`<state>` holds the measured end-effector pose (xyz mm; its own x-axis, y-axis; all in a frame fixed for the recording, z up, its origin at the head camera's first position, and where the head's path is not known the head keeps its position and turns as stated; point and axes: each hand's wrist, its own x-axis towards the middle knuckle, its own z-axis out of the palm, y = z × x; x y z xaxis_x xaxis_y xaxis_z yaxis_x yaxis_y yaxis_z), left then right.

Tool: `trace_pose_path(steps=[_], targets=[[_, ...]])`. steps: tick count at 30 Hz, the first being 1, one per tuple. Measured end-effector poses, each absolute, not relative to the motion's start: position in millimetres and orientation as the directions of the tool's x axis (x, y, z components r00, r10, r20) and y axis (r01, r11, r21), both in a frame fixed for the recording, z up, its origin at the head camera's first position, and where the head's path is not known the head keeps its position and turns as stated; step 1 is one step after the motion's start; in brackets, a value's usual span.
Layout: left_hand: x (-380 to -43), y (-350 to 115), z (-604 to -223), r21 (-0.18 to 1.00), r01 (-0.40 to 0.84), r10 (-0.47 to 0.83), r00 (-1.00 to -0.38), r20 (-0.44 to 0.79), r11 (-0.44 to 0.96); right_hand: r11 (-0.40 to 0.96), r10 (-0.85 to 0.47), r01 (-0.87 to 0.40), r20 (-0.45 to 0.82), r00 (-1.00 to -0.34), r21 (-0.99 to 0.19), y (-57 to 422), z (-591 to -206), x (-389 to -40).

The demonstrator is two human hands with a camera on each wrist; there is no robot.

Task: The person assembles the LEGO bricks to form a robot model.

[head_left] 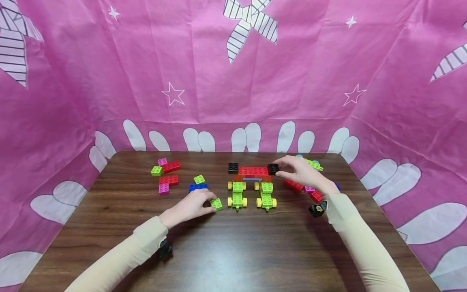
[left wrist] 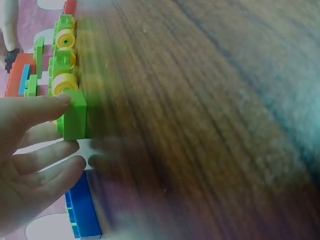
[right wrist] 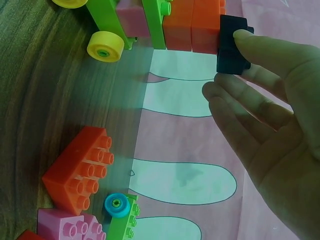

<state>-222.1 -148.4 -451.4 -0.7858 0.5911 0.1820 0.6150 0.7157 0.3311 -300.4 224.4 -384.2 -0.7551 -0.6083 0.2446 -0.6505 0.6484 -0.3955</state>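
My left hand (head_left: pixel 193 205) pinches a small lime-green brick (head_left: pixel 216 204) on the table, left of two green wheeled bases, the nearer base (head_left: pixel 237 196) and the other base (head_left: pixel 266 196), both with yellow wheels. In the left wrist view the thumb presses the green brick (left wrist: pixel 75 117) while the other fingers spread loosely. My right hand (head_left: pixel 300 172) holds a black brick (head_left: pixel 273 169) between thumb and finger, at the right end of a raised row of red bricks (head_left: pixel 253 171). A second black brick (head_left: pixel 233 168) sits at the row's left end.
Left of the bases lie a blue brick (head_left: pixel 198 187), a green brick (head_left: pixel 199 179), and red bricks (head_left: pixel 168 180) with pink ones. Under the right forearm are a red brick (head_left: pixel 293 185) and a green piece with blue wheels (head_left: pixel 313 164). A pink curtain (head_left: pixel 204 81) hangs behind the table.
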Motion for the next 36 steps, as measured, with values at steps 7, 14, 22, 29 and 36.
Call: trace_pose_path(steps=[7, 14, 22, 29, 36], targets=[[-224.6, -151.9, -452.1, 0.316, 0.618, 0.588, -0.785, 0.194, 0.72, 0.648, -0.606, -0.65, 0.248, -0.756, -0.397, 224.5, -385.3, -301.2], [-227.5, -152.8, -451.8, 0.349, 0.604, 0.594, -0.791, 0.148, 0.717, 0.649, -0.603, -0.647, 0.248, -0.758, -0.399, 225.0, -384.9, -300.6], [-229.7, -154.0, -452.2, 0.365, 0.6, 0.598, -0.79, 0.132, 0.712, 0.649, -0.611, -0.659, 0.256, -0.749, -0.379, 226.1, -385.7, -299.8], [-228.4, -157.3, -446.3, 0.397, 0.605, 0.609, -0.782, 0.133, 0.69, 0.665, -0.602, -0.647, 0.246, -0.76, -0.374, 227.6, -387.2, -300.2], [-228.6, -161.0, -436.6, 0.412, 0.6, 0.607, -0.784, 0.133, 0.685, 0.665, -0.595, -0.641, 0.247, -0.765, -0.383, 228.1, -388.7, -300.8]])
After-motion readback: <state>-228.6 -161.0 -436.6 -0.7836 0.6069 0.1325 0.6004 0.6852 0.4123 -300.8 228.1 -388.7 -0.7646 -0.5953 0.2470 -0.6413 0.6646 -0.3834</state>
